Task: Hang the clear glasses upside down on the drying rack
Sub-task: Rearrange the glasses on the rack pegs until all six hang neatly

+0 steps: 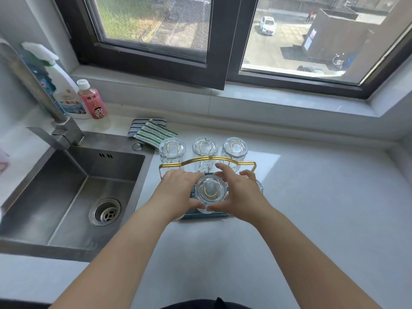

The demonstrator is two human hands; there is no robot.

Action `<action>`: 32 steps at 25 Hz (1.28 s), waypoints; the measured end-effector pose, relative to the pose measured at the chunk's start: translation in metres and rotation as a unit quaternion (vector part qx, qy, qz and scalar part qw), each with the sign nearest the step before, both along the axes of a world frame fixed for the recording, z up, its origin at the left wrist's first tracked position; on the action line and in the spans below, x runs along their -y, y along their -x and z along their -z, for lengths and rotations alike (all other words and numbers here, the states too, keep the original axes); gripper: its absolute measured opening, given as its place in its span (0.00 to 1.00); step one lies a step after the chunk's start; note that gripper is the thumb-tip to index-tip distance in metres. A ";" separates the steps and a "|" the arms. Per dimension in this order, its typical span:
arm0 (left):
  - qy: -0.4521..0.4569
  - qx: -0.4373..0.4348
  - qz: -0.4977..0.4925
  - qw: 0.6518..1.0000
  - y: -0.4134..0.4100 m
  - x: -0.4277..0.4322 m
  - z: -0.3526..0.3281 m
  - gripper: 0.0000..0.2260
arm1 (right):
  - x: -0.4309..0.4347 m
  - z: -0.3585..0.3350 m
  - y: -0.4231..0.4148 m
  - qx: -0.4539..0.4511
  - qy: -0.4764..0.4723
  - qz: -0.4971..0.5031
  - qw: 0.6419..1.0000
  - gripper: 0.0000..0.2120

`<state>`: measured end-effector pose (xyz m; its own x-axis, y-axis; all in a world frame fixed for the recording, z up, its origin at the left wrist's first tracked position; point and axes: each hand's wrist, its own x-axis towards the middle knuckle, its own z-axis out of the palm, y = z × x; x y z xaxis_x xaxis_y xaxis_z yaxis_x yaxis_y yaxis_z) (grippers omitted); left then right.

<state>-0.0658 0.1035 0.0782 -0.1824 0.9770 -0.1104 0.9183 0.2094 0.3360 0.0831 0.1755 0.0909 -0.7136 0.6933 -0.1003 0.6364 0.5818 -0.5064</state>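
A gold-wire drying rack (207, 159) with a blue base tray stands on the white counter. Three clear glasses hang upside down on its far row: left (172, 150), middle (204, 149), right (235, 148). In the near row's middle, a clear glass (210, 192) sits upside down over a gold peg. My left hand (178, 190) wraps its left side and my right hand (240, 192) touches its right side with fingers spread. Another glass (259, 186) peeks out behind my right hand; one more is partly hidden under my left wrist.
A steel sink (73, 192) with a tap (58, 130) lies left of the rack. A spray bottle (64, 92) and a pink bottle (92, 100) stand behind it. Striped cloths (151, 130) lie behind the rack. The windowsill runs along the back.
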 end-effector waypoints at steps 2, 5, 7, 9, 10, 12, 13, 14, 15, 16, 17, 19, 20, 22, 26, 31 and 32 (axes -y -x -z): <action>0.004 0.010 -0.004 1.000 0.002 0.000 0.000 0.29 | 0.000 -0.003 0.001 0.004 0.009 -0.006 1.000 0.46; 0.014 0.023 -0.002 1.000 0.001 0.002 -0.004 0.28 | 0.000 -0.004 0.001 0.011 0.025 -0.007 1.000 0.46; 0.022 0.020 0.009 1.000 -0.001 0.002 -0.007 0.29 | -0.002 0.000 0.001 0.010 0.029 -0.007 1.000 0.48; 0.033 0.022 0.015 0.999 -0.002 0.002 -0.008 0.29 | -0.004 0.006 0.001 0.009 0.026 -0.014 1.000 0.48; 0.037 0.027 0.014 0.999 -0.002 0.002 -0.009 0.30 | -0.005 0.008 0.002 0.009 0.022 -0.017 1.000 0.49; 0.041 0.036 0.012 0.998 -0.002 0.003 -0.009 0.30 | -0.006 0.009 0.001 0.011 0.009 -0.028 1.000 0.49; 0.041 0.038 0.012 0.998 -0.003 0.004 -0.010 0.31 | -0.007 0.007 -0.003 0.008 0.006 -0.032 0.999 0.48; 0.039 0.038 0.014 0.998 -0.004 0.005 -0.010 0.32 | -0.008 0.005 -0.009 -0.002 0.007 -0.027 1.000 0.47; 0.034 0.037 0.017 0.999 -0.005 0.006 -0.011 0.33 | -0.010 0.004 -0.018 -0.022 0.010 -0.011 1.000 0.45; 0.023 0.036 0.022 0.999 -0.008 0.007 -0.012 0.35 | -0.014 0.003 -0.030 -0.049 0.012 0.014 0.999 0.42; 0.010 0.040 0.028 0.999 -0.012 0.006 -0.013 0.36 | -0.018 0.003 -0.044 -0.079 0.015 0.047 0.996 0.40; -0.015 0.059 0.050 0.997 -0.025 -0.003 -0.017 0.38 | -0.026 0.009 -0.068 -0.113 0.046 0.106 0.987 0.40; -0.020 0.064 0.068 0.995 -0.034 -0.011 -0.019 0.39 | -0.028 0.013 -0.076 -0.107 0.072 0.117 0.985 0.41; -0.004 0.049 0.102 0.994 -0.053 -0.030 -0.021 0.39 | -0.029 0.025 -0.081 -0.088 0.122 0.114 0.982 0.46; 0.061 -0.007 0.112 0.992 -0.070 -0.059 -0.017 0.35 | -0.028 0.037 -0.074 -0.142 0.164 0.117 0.969 0.45; 0.036 0.005 0.110 0.993 -0.071 -0.061 -0.015 0.36 | -0.024 0.037 -0.076 -0.200 0.184 0.138 0.952 0.42; 0.032 0.011 0.109 0.993 -0.072 -0.060 -0.015 0.36 | -0.024 0.038 -0.078 -0.206 0.185 0.142 0.950 0.42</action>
